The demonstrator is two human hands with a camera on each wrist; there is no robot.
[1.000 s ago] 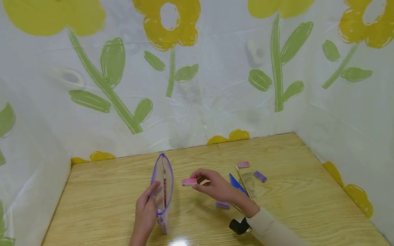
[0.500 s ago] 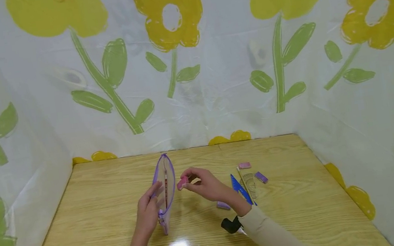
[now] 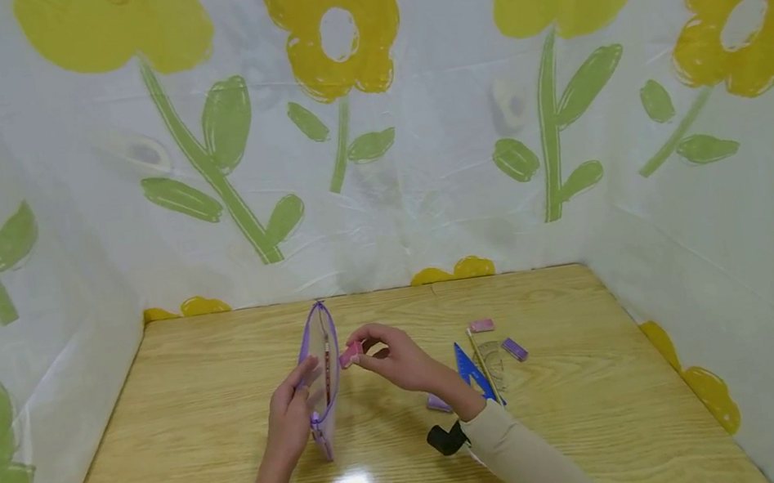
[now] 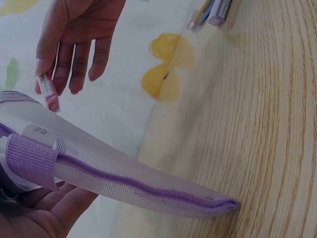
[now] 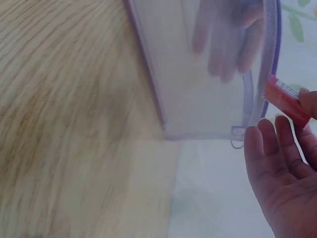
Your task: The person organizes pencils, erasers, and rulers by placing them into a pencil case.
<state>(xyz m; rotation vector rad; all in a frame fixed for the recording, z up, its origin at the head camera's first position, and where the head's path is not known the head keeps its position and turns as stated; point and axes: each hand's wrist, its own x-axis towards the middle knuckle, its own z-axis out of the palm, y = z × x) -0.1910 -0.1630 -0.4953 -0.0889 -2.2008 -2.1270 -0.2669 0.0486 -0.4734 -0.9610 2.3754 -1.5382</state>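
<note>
My left hand (image 3: pixel 289 416) grips a translucent purple mesh pencil pouch (image 4: pixel 114 168) from its left side, holding it on edge over the table. Its zipped mouth gapes upward, and a dark red pencil (image 3: pixel 327 365) shows inside. Between thumb and fingertips, my right hand (image 3: pixel 396 360) pinches a small pink eraser (image 3: pixel 351 354) with a white label. That eraser (image 5: pixel 287 101) is right at the pouch's purple rim in the right wrist view. Through the mesh in the same view, the left hand's fingers show blurred behind the pouch (image 5: pixel 198 104).
Right of the hands on the wooden table (image 3: pixel 194 401) lie a blue set square (image 3: pixel 469 370), a yellow pencil (image 3: pixel 481 360) and a clear protractor (image 3: pixel 495 366). Around them are a pink eraser (image 3: pixel 481 325), a purple eraser (image 3: pixel 514 349) and another purple one (image 3: pixel 438 403). Flowered cloth (image 3: pixel 442 209) walls the table.
My right hand has moved left with the pink eraser, from a gap beside the pouch to its rim, turning the eraser on the way. The left hand and pouch stay nearly in place.
</note>
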